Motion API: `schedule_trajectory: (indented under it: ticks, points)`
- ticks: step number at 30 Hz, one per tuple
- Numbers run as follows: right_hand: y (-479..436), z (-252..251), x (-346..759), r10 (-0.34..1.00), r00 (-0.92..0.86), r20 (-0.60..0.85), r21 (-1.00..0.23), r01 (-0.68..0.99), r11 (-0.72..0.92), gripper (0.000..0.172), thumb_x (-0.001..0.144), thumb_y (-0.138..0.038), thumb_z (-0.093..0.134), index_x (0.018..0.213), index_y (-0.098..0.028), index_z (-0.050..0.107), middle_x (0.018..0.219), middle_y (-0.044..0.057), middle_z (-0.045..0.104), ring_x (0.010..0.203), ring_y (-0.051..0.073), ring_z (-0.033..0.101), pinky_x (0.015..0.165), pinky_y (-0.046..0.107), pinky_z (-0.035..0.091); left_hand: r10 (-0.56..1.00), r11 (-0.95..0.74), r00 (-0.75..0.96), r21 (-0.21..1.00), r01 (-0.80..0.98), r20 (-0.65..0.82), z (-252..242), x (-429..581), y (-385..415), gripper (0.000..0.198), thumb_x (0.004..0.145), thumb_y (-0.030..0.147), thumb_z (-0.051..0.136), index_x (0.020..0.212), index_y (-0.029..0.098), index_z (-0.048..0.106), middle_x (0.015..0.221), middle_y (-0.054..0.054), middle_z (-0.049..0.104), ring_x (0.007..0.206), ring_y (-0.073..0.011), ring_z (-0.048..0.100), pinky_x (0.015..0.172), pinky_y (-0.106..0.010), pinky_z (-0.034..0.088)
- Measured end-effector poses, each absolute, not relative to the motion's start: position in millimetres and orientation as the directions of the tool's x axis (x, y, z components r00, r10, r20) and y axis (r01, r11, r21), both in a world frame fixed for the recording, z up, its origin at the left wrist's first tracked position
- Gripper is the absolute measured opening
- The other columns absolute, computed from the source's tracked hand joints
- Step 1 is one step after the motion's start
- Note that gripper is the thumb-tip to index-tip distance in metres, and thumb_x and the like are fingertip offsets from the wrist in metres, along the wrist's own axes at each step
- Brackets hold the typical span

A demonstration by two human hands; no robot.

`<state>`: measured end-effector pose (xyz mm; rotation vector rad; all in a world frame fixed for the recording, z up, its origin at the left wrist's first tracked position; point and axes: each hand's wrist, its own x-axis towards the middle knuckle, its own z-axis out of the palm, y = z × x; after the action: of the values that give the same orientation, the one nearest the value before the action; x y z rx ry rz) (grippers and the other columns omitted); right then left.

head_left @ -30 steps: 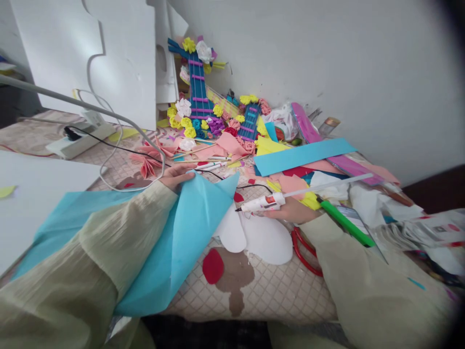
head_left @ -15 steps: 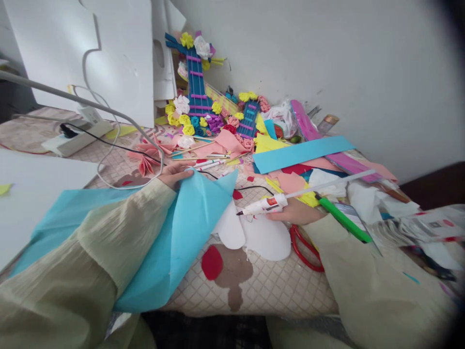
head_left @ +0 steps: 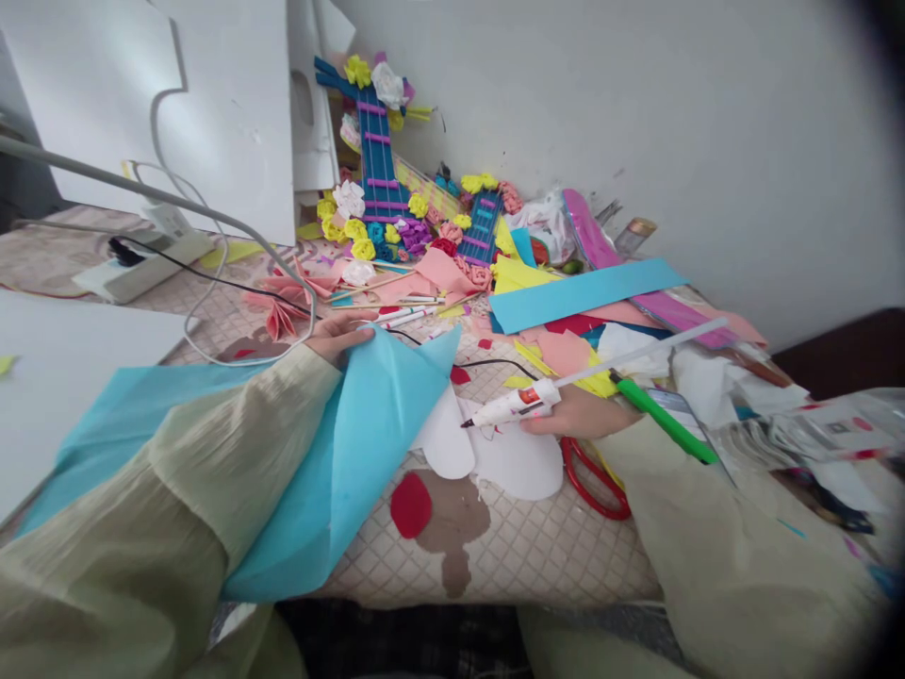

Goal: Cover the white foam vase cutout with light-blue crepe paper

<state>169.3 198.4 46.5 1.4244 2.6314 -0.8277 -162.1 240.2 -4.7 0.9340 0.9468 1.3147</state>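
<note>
My left hand (head_left: pixel 339 338) pinches the upper edge of a light blue sheet of paper (head_left: pixel 353 453), which drapes in folds down toward the table's front edge. In my right hand (head_left: pixel 584 412) is a white hot glue gun (head_left: pixel 518 404), its dark nozzle pointing left and a long glue stick (head_left: pixel 650 351) sticking out of its back. The nozzle hovers around rounded white paper cutouts (head_left: pixel 519 460), just right of the blue paper; whether it touches them I cannot tell. A red paper petal (head_left: pixel 411 505) lies in front of the cutouts.
Red-handled scissors (head_left: pixel 595 479) and a green utility knife (head_left: pixel 665 418) lie by my right wrist. Behind are blue paper guitars (head_left: pixel 378 151) with paper flowers, and a blue strip (head_left: pixel 586 295). A power strip (head_left: pixel 141 264) and trailing cables are at left.
The whole view has shifted very slightly. Both hands keep their hold on the blue paper and the glue gun, with almost no motion.
</note>
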Motion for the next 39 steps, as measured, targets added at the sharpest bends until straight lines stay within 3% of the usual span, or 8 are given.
schedule_trajectory:
  ticks: [5, 16, 29, 34, 39]
  points:
    - [194, 49, 170, 0.752, -0.582, -0.310, -0.439, 0.789, 0.430, 0.019, 0.072, -0.033, 0.052, 0.084, -0.022, 0.062, 0.084, 0.001, 0.066, 0.087, 0.023, 0.058, 0.077, 0.032, 0.044, 0.999, 0.038, 0.035, 0.939, -0.342, -0.027, -4, -163, 240, 0.033, 0.045, 0.018, 0.080, 0.075, 0.018, 0.068, 0.058, 0.003, 0.066, 0.043, -0.0071, 0.055, 0.041, -0.015, 0.044]
    - [182, 58, 171, 0.767, -0.541, -0.346, -0.441, 0.815, 0.375, 0.013, 0.069, -0.028, 0.054, 0.079, -0.022, 0.061, 0.080, -0.001, 0.066, 0.077, 0.020, 0.060, 0.066, 0.027, 0.046, 0.999, 0.039, 0.031, 0.959, -0.280, -0.032, -5, -166, 240, 0.034, 0.049, 0.019, 0.079, 0.081, 0.017, 0.067, 0.060, 0.001, 0.066, 0.056, -0.0150, 0.063, 0.052, -0.023, 0.051]
    - [173, 65, 169, 0.718, -0.603, -0.349, -0.475, 0.774, 0.420, 0.004, 0.067, -0.024, 0.055, 0.068, -0.020, 0.056, 0.067, -0.002, 0.061, 0.063, 0.016, 0.056, 0.059, 0.024, 0.043, 0.999, 0.032, 0.034, 0.958, -0.286, -0.024, -6, -166, 241, 0.031, 0.050, 0.017, 0.078, 0.079, 0.017, 0.067, 0.058, 0.001, 0.066, 0.051, -0.0132, 0.060, 0.047, -0.021, 0.048]
    - [170, 73, 169, 0.762, -0.563, -0.321, -0.470, 0.793, 0.388, 0.009, 0.068, -0.030, 0.055, 0.068, -0.021, 0.056, 0.065, -0.002, 0.061, 0.063, 0.017, 0.056, 0.058, 0.026, 0.042, 0.999, 0.029, 0.037, 0.952, -0.306, -0.019, -7, -166, 243, 0.032, 0.048, 0.018, 0.079, 0.078, 0.017, 0.068, 0.059, 0.001, 0.066, 0.052, -0.0131, 0.061, 0.048, -0.021, 0.048]
    - [169, 76, 147, 0.686, -0.684, -0.249, -0.487, 0.701, 0.522, 0.008, 0.071, -0.025, 0.052, 0.065, -0.019, 0.053, 0.062, -0.001, 0.057, 0.058, 0.014, 0.051, 0.055, 0.025, 0.038, 0.999, 0.027, 0.034, 0.947, -0.319, -0.017, -9, -165, 245, 0.033, 0.046, 0.018, 0.080, 0.076, 0.018, 0.068, 0.062, 0.001, 0.067, 0.051, -0.0113, 0.060, 0.047, -0.019, 0.048]
